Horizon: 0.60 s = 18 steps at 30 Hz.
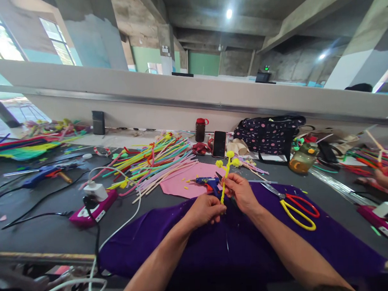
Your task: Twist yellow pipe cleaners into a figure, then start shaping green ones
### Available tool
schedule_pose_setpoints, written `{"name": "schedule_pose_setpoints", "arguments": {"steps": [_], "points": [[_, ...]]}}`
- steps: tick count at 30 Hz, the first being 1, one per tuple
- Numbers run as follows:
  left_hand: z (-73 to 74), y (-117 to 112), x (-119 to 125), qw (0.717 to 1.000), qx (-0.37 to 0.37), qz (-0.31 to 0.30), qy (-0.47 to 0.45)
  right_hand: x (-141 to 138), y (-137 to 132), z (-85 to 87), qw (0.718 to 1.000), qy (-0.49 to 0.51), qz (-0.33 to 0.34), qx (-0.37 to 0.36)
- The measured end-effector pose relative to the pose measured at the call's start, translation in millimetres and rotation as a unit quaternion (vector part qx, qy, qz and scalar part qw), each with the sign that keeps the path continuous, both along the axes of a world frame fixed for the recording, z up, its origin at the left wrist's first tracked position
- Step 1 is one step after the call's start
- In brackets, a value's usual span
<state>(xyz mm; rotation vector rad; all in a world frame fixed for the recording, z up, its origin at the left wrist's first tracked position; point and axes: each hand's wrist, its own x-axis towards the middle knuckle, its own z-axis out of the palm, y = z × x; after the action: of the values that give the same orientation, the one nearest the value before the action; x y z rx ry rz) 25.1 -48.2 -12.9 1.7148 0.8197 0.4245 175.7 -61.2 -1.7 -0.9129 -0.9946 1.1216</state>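
Head view: yellow pipe-cleaner stem (pixel 226 170) held upright above far edge of purple cloth (pixel 159 241). Lower end pinched by left hand (pixel 205 210), fingers pressed together. Mid-stem pinched by right hand (pixel 241 191). Blue glue gun (pixel 208 182) laid just beyond cloth's far edge. Scissors (pixel 296 205) rested on cloth's right part.

Left hand (pixel 205 210), right hand (pixel 241 192), pipe-cleaner stem (pixel 225 174)
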Motion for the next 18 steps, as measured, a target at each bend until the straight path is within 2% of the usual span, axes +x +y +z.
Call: {"name": "schedule_pose_setpoints", "arguments": {"steps": [4, 7, 10, 14, 18], "points": [[1.3, -0.4, 1.8, 0.993, 0.109, 0.008, 0.042, 0.8, 1.8, -0.7, 1.0, 0.011, -0.002, -0.008], [3.3, -0.6, 3.5, 0.976, 0.201, 0.015, 0.08, 2.5, 4.9, -1.8, 1.0, 0.018, -0.006, -0.01], [2.5, -1.0, 4.4, 0.96, 0.261, 0.008, 0.104, 4.4, 7.4, -2.6, 1.0, 0.014, -0.014, -0.005], [-1.0, -0.5, 2.6, 0.959, 0.266, 0.028, 0.089, 7.8, 7.6, -0.9, 0.999, -0.051, -0.006, 0.011], [1.9, 3.8, -2.7, 0.976, 0.179, 0.112, -0.063, 8.1, 1.0, 2.7, 0.985, -0.17, 0.006, 0.041]]}}
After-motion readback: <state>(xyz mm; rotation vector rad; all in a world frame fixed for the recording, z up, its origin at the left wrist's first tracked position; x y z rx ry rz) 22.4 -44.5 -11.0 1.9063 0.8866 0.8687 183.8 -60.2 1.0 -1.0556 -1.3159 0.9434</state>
